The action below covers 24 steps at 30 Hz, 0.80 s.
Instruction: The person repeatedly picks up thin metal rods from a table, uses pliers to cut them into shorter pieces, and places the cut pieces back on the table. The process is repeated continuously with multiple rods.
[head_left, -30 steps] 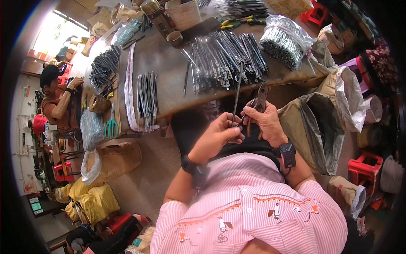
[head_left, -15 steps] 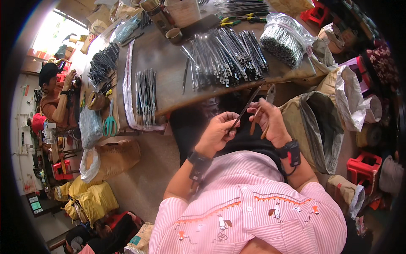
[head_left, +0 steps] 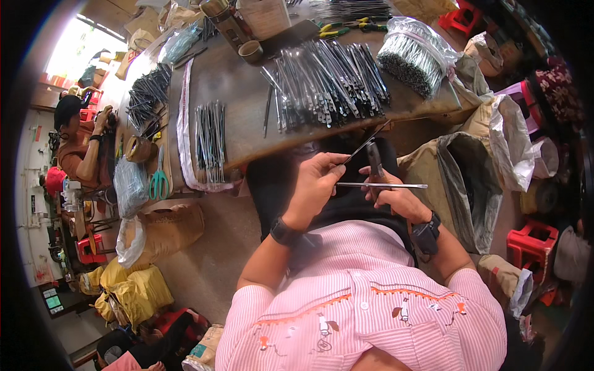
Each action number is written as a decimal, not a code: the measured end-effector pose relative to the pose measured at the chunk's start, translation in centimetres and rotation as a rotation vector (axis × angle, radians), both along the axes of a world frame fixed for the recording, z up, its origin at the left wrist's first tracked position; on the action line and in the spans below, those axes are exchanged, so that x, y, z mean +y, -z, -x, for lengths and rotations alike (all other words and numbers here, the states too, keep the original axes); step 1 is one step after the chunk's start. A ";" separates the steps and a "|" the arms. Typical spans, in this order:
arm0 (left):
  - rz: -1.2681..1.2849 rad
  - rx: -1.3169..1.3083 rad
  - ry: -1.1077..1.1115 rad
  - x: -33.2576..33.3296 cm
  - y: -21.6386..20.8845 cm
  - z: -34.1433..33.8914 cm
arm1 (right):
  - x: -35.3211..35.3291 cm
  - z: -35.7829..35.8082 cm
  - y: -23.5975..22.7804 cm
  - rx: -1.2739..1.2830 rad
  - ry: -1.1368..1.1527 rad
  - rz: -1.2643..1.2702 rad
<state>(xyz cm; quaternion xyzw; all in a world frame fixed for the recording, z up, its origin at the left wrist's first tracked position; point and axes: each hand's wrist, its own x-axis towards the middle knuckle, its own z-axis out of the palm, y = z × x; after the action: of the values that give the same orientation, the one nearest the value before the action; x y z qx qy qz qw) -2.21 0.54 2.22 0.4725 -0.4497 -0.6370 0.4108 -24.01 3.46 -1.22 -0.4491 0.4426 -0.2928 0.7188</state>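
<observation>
My left hand [head_left: 318, 185] is closed in a pinch in front of the bench edge. A dark, thin metal rod [head_left: 365, 143] slants up to the right from its fingertips. A second, silvery metal rod [head_left: 402, 185] runs level from the same hand and crosses in front of my right hand [head_left: 399, 199]. My right hand is closed round a pair of pliers [head_left: 374, 159], whose jaws point up beside the slanting rod; its handles are largely hidden. Beyond my hands, a large row of similar metal rods [head_left: 325, 86] lies on the bench.
The workbench [head_left: 247, 117] also bears a smaller rod bundle [head_left: 211, 142], a plastic-wrapped bundle [head_left: 411, 59], yellow-handled pliers [head_left: 334, 29] and a cup [head_left: 250, 51]. Teal scissors [head_left: 159, 182] lie at the left. An open sack [head_left: 470, 185] stands right. Another person [head_left: 80, 148] sits far left.
The silvery rod now lies level across my right hand. My right hand has turned and moved down slightly, with the pliers' jaws now closer to the dark rod. My left hand has shifted slightly.
</observation>
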 end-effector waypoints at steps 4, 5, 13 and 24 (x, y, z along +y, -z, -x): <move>0.020 -0.020 -0.001 -0.1 -0.2 0.0 | -0.5 -0.6 0.5 0.291 -0.023 0.369; 0.025 -0.025 -0.003 -0.1 -0.1 0.0 | -0.6 -0.5 0.5 0.316 -0.020 0.392; -0.046 -0.053 0.011 0.1 0.2 -0.2 | -1.1 0.0 -0.4 0.651 -0.065 0.516; 0.058 -0.258 0.068 -0.2 -1.1 -0.7 | -1.2 -0.1 0.0 0.693 -0.067 0.601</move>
<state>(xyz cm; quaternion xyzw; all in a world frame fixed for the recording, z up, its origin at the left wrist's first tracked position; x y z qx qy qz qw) -1.48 0.38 3.37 0.5229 -0.5327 -0.5714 0.3411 -23.91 2.26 -1.22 -0.7232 0.5376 -0.2173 0.3752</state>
